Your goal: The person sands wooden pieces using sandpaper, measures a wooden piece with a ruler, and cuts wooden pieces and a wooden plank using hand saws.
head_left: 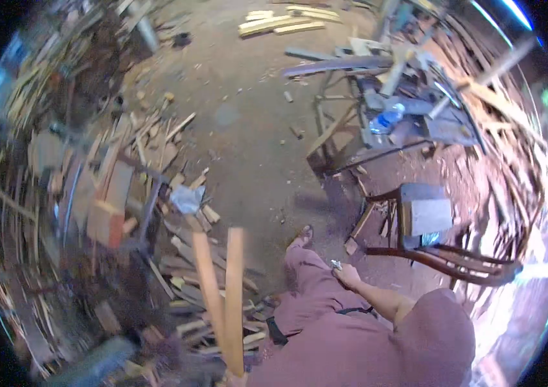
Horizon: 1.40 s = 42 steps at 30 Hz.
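Two long, flat wooden strips (234, 290) rise from the bottom edge of the view, spread slightly apart at their upper ends. My left hand (236, 380), only partly in view at the bottom, grips them by their lower ends. In front of my thigh, my right hand (349, 277) is closed around a small silvery thing (336, 264), too small to name. A wooden chair (416, 257) stands to the right of that hand, with a light board (430, 217) on its seat.
A work table (409, 132) at the upper right carries a plastic bottle (387, 119) and wood pieces. Yellowish planks (287, 24) lie on the floor ahead. Scrap wood (190, 264) is heaped at left, near a block (105, 224). Stacked sticks (512, 148) line the right side.
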### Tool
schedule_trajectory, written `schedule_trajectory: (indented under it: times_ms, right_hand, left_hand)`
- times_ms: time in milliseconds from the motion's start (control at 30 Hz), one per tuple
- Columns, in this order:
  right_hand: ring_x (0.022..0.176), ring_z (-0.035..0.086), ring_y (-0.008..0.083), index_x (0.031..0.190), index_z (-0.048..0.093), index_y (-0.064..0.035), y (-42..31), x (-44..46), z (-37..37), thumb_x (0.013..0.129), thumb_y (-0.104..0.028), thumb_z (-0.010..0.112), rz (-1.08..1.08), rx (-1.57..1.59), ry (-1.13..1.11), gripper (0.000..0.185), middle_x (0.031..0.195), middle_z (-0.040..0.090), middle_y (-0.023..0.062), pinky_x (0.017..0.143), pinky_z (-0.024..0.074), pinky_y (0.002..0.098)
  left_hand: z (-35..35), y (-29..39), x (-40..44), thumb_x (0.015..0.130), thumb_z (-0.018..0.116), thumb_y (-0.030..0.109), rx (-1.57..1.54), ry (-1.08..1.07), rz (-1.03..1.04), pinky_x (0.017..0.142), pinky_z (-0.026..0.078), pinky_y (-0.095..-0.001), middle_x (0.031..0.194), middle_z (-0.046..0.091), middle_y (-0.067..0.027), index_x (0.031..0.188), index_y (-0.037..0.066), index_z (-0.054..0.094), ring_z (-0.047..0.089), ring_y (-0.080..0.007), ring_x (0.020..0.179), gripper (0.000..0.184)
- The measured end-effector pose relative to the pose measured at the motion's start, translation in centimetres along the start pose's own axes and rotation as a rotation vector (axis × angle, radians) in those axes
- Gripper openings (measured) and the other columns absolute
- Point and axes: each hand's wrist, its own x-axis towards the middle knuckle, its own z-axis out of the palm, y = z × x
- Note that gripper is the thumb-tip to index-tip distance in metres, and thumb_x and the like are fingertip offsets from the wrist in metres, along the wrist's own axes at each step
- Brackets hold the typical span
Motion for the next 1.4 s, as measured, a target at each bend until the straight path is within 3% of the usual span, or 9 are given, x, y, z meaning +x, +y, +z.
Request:
schedule_trajectory:
  times_ms: [133, 400, 467, 700, 800, 1067, 1133, 1233, 1400]
  right_hand:
    - [0.088, 0.057, 0.0416, 0.092, 0.059, -0.0021, 2.1, 2.5, -1.5, 0.08, -0.036, 0.05, -0.042, 0.151, 0.155, 0.037, 0.092, 0.06, 0.0252, 0.076, 0.0449, 0.0482]
    - [0.087, 0.058, 0.0401, 0.097, 0.06, -0.0062, 6.4, 2.6, -8.6, 0.081, -0.039, 0.052, 0.156, 0.362, 0.44, 0.038, 0.091, 0.061, 0.0226, 0.074, 0.0464, 0.0463]
    - [0.095, 0.058, 0.0372, 0.104, 0.06, -0.0078, 7.5, 0.7, -8.8, 0.081, -0.04, 0.054, 0.39, 0.448, 0.43, 0.041, 0.094, 0.061, 0.0231, 0.079, 0.0451, 0.0449]
    - [0.086, 0.06, 0.0382, 0.093, 0.061, -0.0039, 10.5, -2.3, -4.0, 0.076, -0.034, 0.057, 0.809, 0.546, 0.535, 0.035, 0.087, 0.062, 0.0227, 0.072, 0.0462, 0.0429]
    - [0.086, 0.06, 0.0381, 0.093, 0.061, -0.004, 10.5, -1.2, -4.7, 0.076, -0.034, 0.057, 0.876, 0.593, 0.572, 0.035, 0.087, 0.062, 0.0228, 0.072, 0.0462, 0.0427]
    - [0.088, 0.059, 0.038, 0.094, 0.061, -0.0042, 10.1, 4.6, -12.2, 0.077, -0.035, 0.056, 0.584, 0.732, 0.626, 0.035, 0.088, 0.062, 0.023, 0.073, 0.0463, 0.0424]
    - [0.088, 0.059, 0.0379, 0.094, 0.061, -0.0043, 10.2, 6.1, -14.9, 0.077, -0.035, 0.056, 0.509, 0.76, 0.658, 0.036, 0.088, 0.062, 0.023, 0.073, 0.0463, 0.0423]
    - [0.089, 0.059, 0.0379, 0.095, 0.06, -0.0039, 11.2, 9.9, -19.5, 0.078, -0.04, 0.056, 0.755, 0.662, 0.661, 0.04, 0.089, 0.062, 0.0229, 0.073, 0.046, 0.0434]
    - [0.089, 0.059, 0.0387, 0.096, 0.06, -0.0043, 11.0, 12.2, -26.8, 0.08, -0.043, 0.056, 0.806, 0.695, 0.834, 0.042, 0.09, 0.062, 0.0212, 0.073, 0.0449, 0.0442]
  left_hand:
    - [-1.9, 8.1, 3.7, 0.06, 0.067, 0.02, 0.035, -0.07, 0.267, 0.072, 0.046, -0.0415, 0.09, 0.061, -0.02, 0.104, 0.002, 0.05, 0.059, -0.0367, 0.084, 0.05]
    - [0.3, 44.3, 8.4, 0.066, 0.061, 0.01, -0.026, -0.112, 0.738, 0.069, 0.047, -0.0371, 0.086, 0.06, -0.0168, 0.102, -0.001, 0.051, 0.061, -0.0281, 0.078, 0.039]
    - [1.9, 50.5, 10.3, 0.068, 0.059, 0.007, -0.103, -0.196, 0.773, 0.063, 0.047, -0.0334, 0.082, 0.06, -0.0147, 0.101, -0.001, 0.05, 0.061, -0.0234, 0.073, 0.035]
    - [9.6, 70.3, 9.3, 0.071, 0.059, 0.008, -0.185, -0.476, 0.884, 0.051, 0.045, -0.0277, 0.077, 0.058, -0.0083, 0.098, 0.001, 0.051, 0.056, -0.0127, 0.056, 0.03]
    - [13.6, 76.3, 9.0, 0.07, 0.06, 0.011, -0.166, -0.501, 0.931, 0.05, 0.045, -0.0268, 0.075, 0.058, -0.0072, 0.096, 0.001, 0.051, 0.057, -0.0126, 0.056, 0.029]
    - [19.9, 88.3, 6.5, 0.068, 0.06, 0.013, -0.027, -0.543, 0.99, 0.05, 0.044, -0.0261, 0.068, 0.057, -0.008, 0.094, 0.003, 0.05, 0.057, -0.0118, 0.056, 0.029]
    - [20.1, 90.8, 4.7, 0.067, 0.06, 0.016, 0.105, -0.657, 0.827, 0.05, 0.044, -0.0255, 0.068, 0.057, -0.008, 0.095, 0.001, 0.051, 0.056, -0.0115, 0.056, 0.033]
    - [21.6, 92.2, 2.7, 0.067, 0.06, 0.019, 0.019, -0.82, 0.9, 0.05, 0.043, -0.0246, 0.069, 0.057, -0.0071, 0.097, -0.002, 0.05, 0.054, -0.0113, 0.057, 0.038]
    - [24.9, 93.5, 0.4, 0.072, 0.06, 0.011, 0.042, -0.942, 0.922, 0.046, 0.044, -0.0253, 0.069, 0.055, -0.0057, 0.094, -0.002, 0.047, 0.055, -0.0119, 0.051, 0.029]
